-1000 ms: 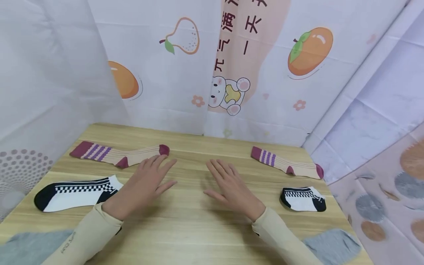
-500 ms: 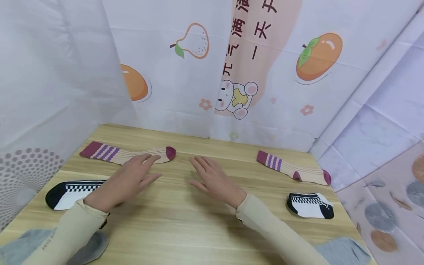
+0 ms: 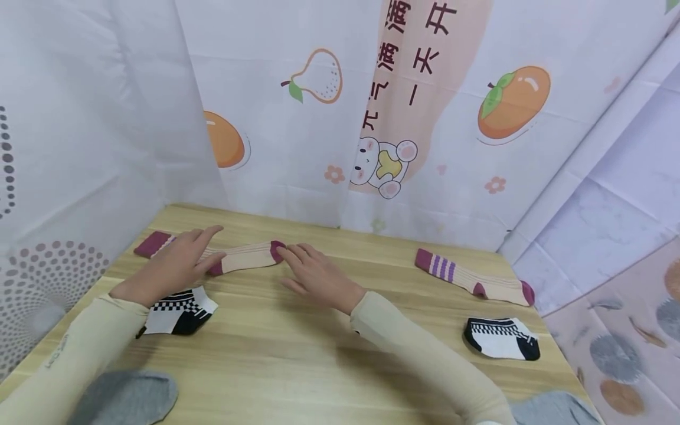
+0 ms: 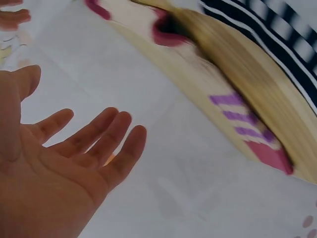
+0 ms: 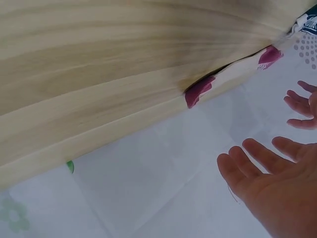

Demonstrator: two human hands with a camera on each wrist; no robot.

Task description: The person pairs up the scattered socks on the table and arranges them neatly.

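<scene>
My left hand (image 3: 172, 261) hovers over the striped end of the left long sock (image 3: 247, 257), covering part of it. That sock is beige with maroon toe, heel and cuff and purple stripes. In the left wrist view, the fingers of my left hand (image 4: 81, 153) are relaxed and apart, holding nothing. My right hand (image 3: 317, 278) is above the table near the same sock's maroon toe; whether it touches cannot be told. The right wrist view has my right hand (image 5: 277, 173) with loose, empty fingers. Partly under the left forearm lies a black-and-white checkered ankle sock (image 3: 180, 310).
On the table's right side lie another beige and maroon long sock (image 3: 467, 274), a smaller checkered ankle sock (image 3: 502, 337) and a grey sock (image 3: 555, 408). Another grey sock (image 3: 130, 396) lies front left. A printed white curtain (image 3: 287, 141) stands behind the wooden table (image 3: 297, 366).
Both hands have moved left toward the left long sock, the left hand also forward over it. The head view has shifted slightly. The socks appear to lie where they were.
</scene>
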